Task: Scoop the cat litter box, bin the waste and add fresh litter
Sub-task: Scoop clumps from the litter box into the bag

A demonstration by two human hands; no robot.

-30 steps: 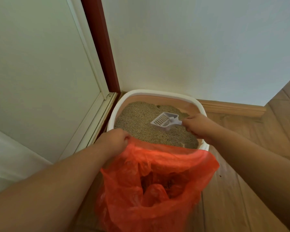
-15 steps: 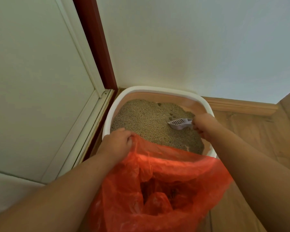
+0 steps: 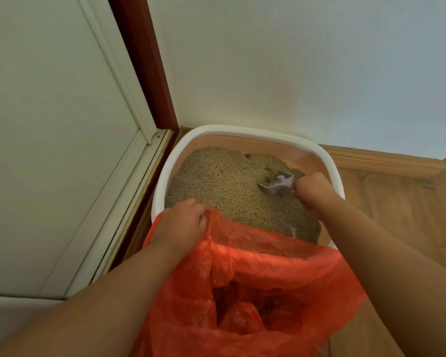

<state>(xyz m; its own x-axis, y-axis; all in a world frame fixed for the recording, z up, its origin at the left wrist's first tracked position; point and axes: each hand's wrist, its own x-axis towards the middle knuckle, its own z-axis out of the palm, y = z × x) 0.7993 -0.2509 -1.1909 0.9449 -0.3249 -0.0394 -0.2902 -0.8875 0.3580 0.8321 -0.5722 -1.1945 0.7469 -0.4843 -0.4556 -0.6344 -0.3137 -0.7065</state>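
- Setting: corner of a room, pale wall [image 3: 294, 60] behind, a white door panel [image 3: 49, 124] with a dark red frame [image 3: 144, 68] to your left, wooden floor [image 3: 397, 207] and skirting board [image 3: 384, 161] to your right.
- Litter box [image 3: 245, 130]: white rim, pinkish inner wall, pushed into the corner on the floor. It is filled with tan litter [image 3: 216, 181], heaped unevenly, with a few darker lumps near the far right.
- Scoop [image 3: 277, 183]: a second ago it was lifted clear above the litter, slotted face up and empty. Now its front edge is tipped down and dug into the litter at the far right of the box, close to the dark lumps.
- Your right hand [image 3: 316, 191] is closed around the scoop's handle; the handle itself is hidden by the fist.
- Your left hand [image 3: 183, 222] stays clenched on the rim of the orange bag [image 3: 268, 279], holding its mouth open at the near edge of the box. The bag already holds something dark inside; what it is, I cannot tell.
- Hands well apart, one on each side of the box.
- Judgement: you have gone from hovering to a fresh scooping pass, so the task is in its first stage. Binning this load comes next; no fresh litter container is in view.
- Risk: the bag mouth sags on the right, so a tipped load could spill over its edge.
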